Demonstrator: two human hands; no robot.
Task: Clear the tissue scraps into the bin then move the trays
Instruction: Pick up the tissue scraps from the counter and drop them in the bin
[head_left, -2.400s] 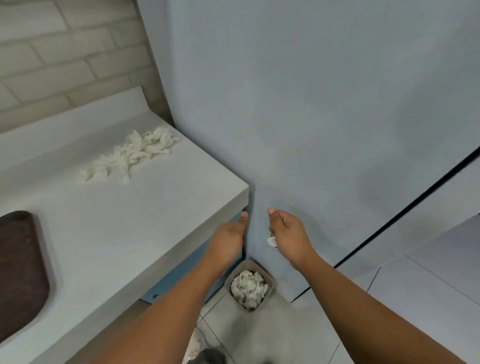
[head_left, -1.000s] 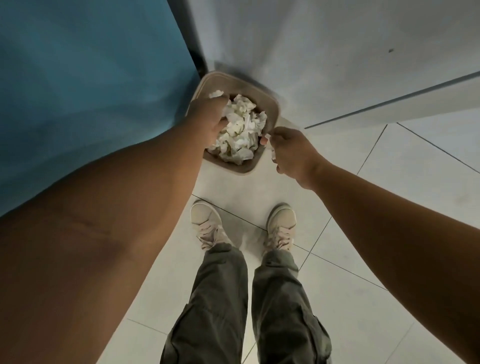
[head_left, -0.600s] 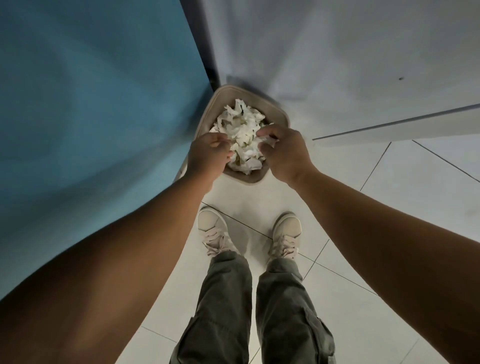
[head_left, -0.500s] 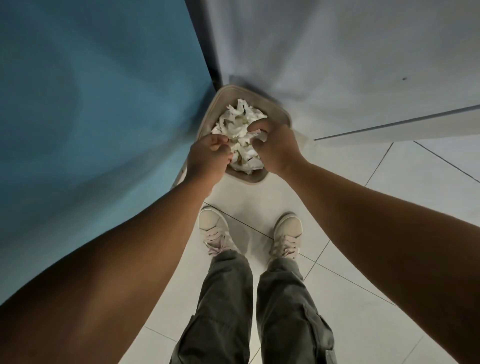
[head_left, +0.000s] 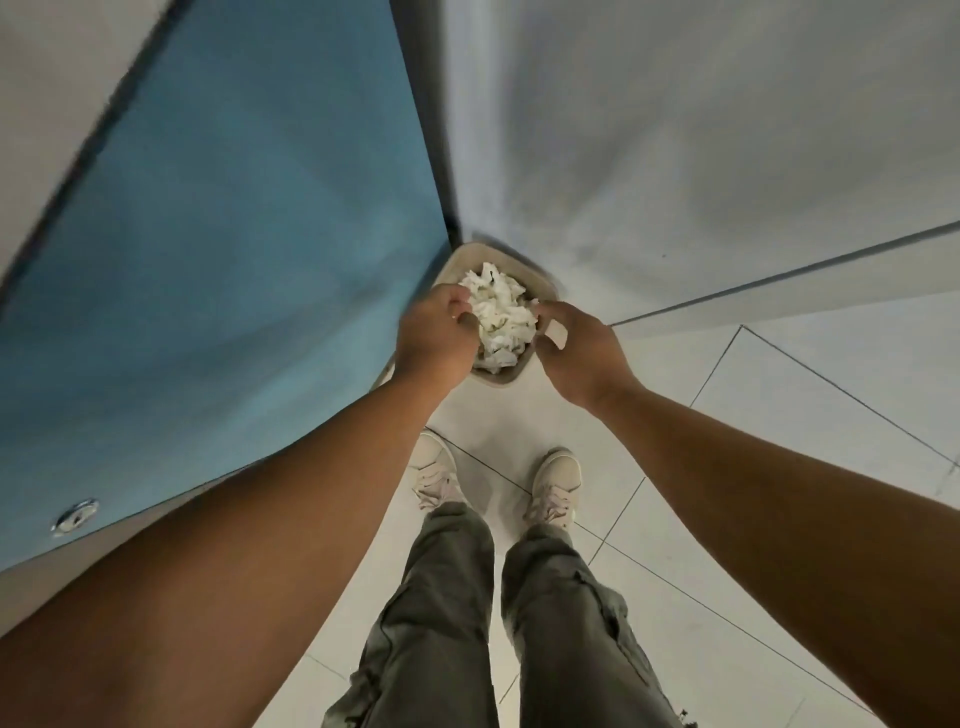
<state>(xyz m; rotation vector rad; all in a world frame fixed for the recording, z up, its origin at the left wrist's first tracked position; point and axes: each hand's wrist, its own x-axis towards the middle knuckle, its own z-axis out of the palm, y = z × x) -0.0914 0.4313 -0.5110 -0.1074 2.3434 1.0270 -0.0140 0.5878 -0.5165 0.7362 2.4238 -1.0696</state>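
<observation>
Left hand, right hand, fingers curled.

Scraps fill the bin, seemingly touching cabinet and wall

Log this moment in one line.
phase: binning scraps | left grip: at scraps, over bin | right grip: over bin rim, hold unclear | bin: heaped

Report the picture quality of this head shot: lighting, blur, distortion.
Head view: light is soft and dim, no hard shadows; the tissue scraps in the bin are the brightest patch. Head view: wide-angle stretch swells both forearms toward the lower corners and splays the blue cabinet front. Head view: the top left corner is smeared; the left hand and right hand look fairly sharp.
</observation>
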